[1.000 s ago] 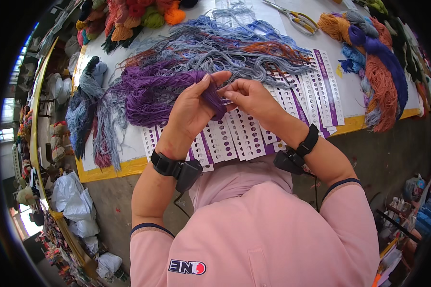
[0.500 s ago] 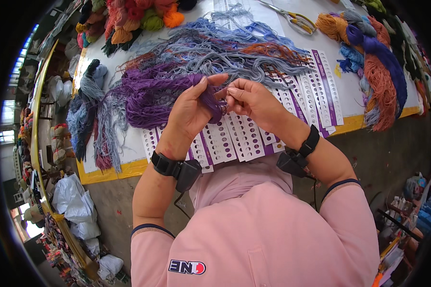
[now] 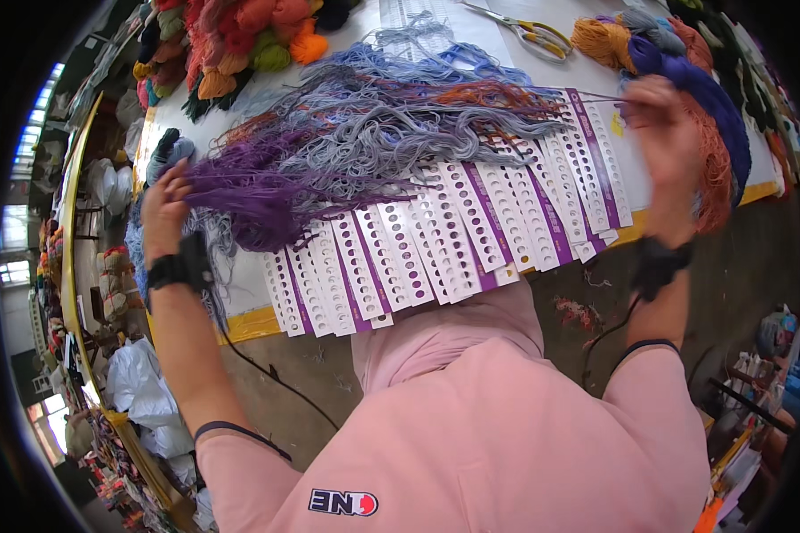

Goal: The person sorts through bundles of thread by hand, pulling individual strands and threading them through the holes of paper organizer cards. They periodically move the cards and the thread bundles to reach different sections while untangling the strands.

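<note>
Tabletop [image 3: 249, 286]: white, yellow-edged; clock centred on thread heap.
Thread heap [image 3: 364, 115]: blue-grey, some rust, loose and tangled.
Perforated cards [image 3: 447, 233]: white and purple, overlapping row, 6 o'clock.
Purple yarn [image 3: 249, 197]: splayed, 8 o'clock, over heap's edge.
Right hand [image 3: 660, 124]: 3 o'clock, blurred; fingers closed on thin strand [image 3: 596, 95].
Left hand [image 3: 166, 197]: 8 o'clock; fingers curled tight on purple yarn's end.

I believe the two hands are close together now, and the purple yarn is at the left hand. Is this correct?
Not entirely. The hands are not close together: in the head view, the left hand and the right hand are wide apart. The purple yarn is indeed at the left hand.
</note>
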